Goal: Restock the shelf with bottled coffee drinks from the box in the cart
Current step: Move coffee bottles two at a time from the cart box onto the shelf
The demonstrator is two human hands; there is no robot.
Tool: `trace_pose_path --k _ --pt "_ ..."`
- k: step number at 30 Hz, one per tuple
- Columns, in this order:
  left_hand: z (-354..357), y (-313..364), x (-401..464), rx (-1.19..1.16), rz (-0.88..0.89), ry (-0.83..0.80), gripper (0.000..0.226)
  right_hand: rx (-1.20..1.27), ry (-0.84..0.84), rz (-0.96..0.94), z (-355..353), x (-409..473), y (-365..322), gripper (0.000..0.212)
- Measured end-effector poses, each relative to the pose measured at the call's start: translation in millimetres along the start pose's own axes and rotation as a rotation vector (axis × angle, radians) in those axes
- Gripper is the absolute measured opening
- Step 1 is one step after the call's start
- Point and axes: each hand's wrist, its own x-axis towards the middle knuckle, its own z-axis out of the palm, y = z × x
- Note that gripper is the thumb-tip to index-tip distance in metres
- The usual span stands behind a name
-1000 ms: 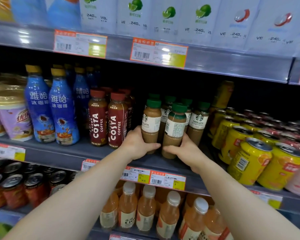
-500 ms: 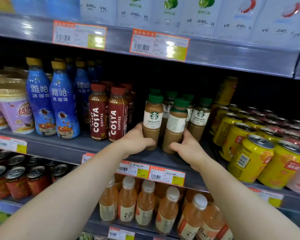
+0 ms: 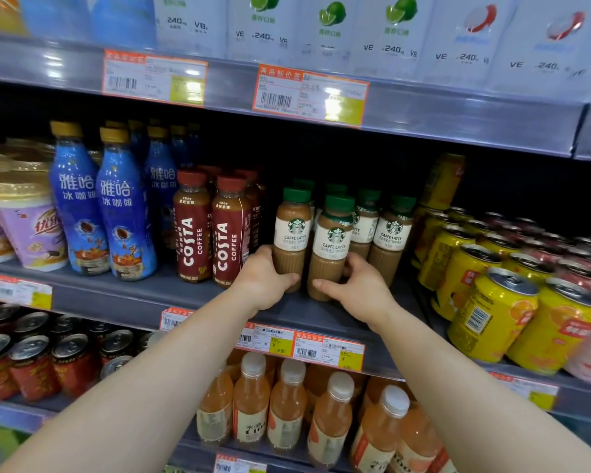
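Observation:
Two green-capped latte bottles stand upright at the front of the middle shelf [image 3: 144, 295]. My left hand [image 3: 265, 279] wraps the base of the left latte bottle [image 3: 292, 230]. My right hand [image 3: 357, 290] grips the base of the right latte bottle [image 3: 333, 238]. Both labels face me. More of the same latte bottles [image 3: 391, 230] stand in rows behind and to the right. The box and the cart are out of view.
Red Costa coffee bottles [image 3: 229, 233] stand just left of my left hand, blue bottles [image 3: 123, 206] further left. Yellow cans [image 3: 492, 315] fill the shelf on the right. Orange drink bottles [image 3: 287, 407] sit on the shelf below, white cartons [image 3: 393, 35] above.
Both bottles have turned so their labels face forward, and they now rest lower on the shelf. My hands stay on their bases.

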Motion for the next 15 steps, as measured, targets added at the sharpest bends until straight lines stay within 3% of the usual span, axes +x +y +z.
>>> trace_pose_path --k 9,15 --pt "0.7 4.0 -0.3 0.108 0.019 0.011 0.053 -0.016 0.119 0.027 15.8 8.7 -0.6 0.069" --pt "3.9 2.5 4.7 0.151 0.017 -0.006 0.057 -0.024 0.145 0.031 18.4 8.9 0.5 0.057"
